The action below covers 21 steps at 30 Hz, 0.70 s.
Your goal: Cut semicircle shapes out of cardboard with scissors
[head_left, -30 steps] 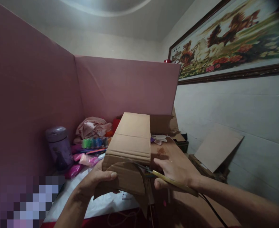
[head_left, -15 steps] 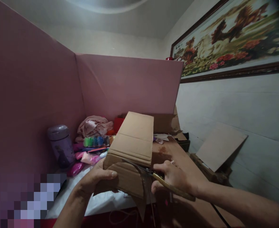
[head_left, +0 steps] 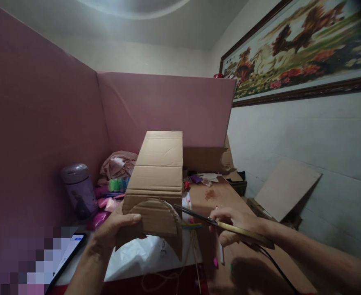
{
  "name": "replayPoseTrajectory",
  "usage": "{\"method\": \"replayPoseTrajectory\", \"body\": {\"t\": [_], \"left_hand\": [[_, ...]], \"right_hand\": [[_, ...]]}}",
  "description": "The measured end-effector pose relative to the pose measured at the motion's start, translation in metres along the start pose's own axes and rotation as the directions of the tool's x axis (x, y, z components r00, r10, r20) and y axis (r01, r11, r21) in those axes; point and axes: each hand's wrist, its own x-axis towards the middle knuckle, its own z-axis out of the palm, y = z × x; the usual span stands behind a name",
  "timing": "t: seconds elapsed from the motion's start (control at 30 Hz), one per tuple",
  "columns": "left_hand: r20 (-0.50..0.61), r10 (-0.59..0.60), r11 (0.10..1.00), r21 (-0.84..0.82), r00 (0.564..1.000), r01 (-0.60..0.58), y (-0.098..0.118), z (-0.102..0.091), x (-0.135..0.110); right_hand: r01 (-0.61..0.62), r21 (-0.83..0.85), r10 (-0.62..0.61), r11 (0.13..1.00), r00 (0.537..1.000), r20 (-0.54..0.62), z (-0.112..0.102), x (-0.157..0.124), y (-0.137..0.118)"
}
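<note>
My left hand (head_left: 122,225) grips the lower left edge of a long piece of cardboard (head_left: 160,155), thumb on top. The cardboard is tilted up above the table, creased across, with a curved cut arcing through its lower part. My right hand (head_left: 237,225) is closed around the handles of a pair of scissors (head_left: 199,215) with a yellowish grip. Their blades point left, with the tips at the right end of the curved cut; whether they touch the cardboard I cannot tell.
A purple flask (head_left: 79,190) stands at the left, near packs of coloured clay (head_left: 116,185) and a crumpled pink cloth (head_left: 117,166). A tablet or phone (head_left: 66,256) lies front left. Pink panels (head_left: 165,106) enclose the brown table (head_left: 229,213). Flat board (head_left: 286,190) leans at the right wall.
The scissors have drawn back to the right, out of the cut. The cardboard has shifted left and turned slightly, its far end now higher.
</note>
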Motion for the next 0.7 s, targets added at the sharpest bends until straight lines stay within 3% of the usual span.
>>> {"method": "replayPoseTrajectory", "body": {"t": [0.1, 0.17, 0.23, 0.33, 0.47, 0.7], "left_hand": [[-0.040, 0.006, 1.000, 0.004, 0.999, -0.006, 0.002, 0.006, 0.001], [-0.002, -0.011, 1.000, 0.005, 1.000, 0.011, -0.001, 0.014, 0.003], [0.048, -0.025, 1.000, 0.011, 0.999, 0.025, -0.006, 0.021, 0.005], [0.073, -0.020, 0.999, 0.035, 0.997, 0.017, -0.012, 0.027, 0.006], [0.066, -0.017, 0.998, 0.058, 0.998, 0.013, -0.014, 0.029, 0.007], [0.036, 0.016, 0.999, 0.037, 0.999, -0.017, -0.016, 0.037, 0.009]], "right_hand": [[0.064, 0.049, -0.054, 0.997, 0.983, -0.176, 0.009, -0.005, -0.008], [0.126, 0.089, -0.093, 0.988, 0.946, -0.311, 0.022, -0.001, -0.021], [0.139, 0.024, -0.115, 0.990, 0.894, -0.434, 0.035, 0.008, -0.033], [0.036, -0.150, -0.117, 0.988, 0.810, -0.574, 0.048, 0.027, -0.040], [-0.092, -0.251, -0.096, 0.964, 0.756, -0.648, 0.050, 0.040, -0.035], [-0.241, -0.465, -0.132, 0.852, 0.761, -0.635, 0.054, 0.036, -0.040]]}}
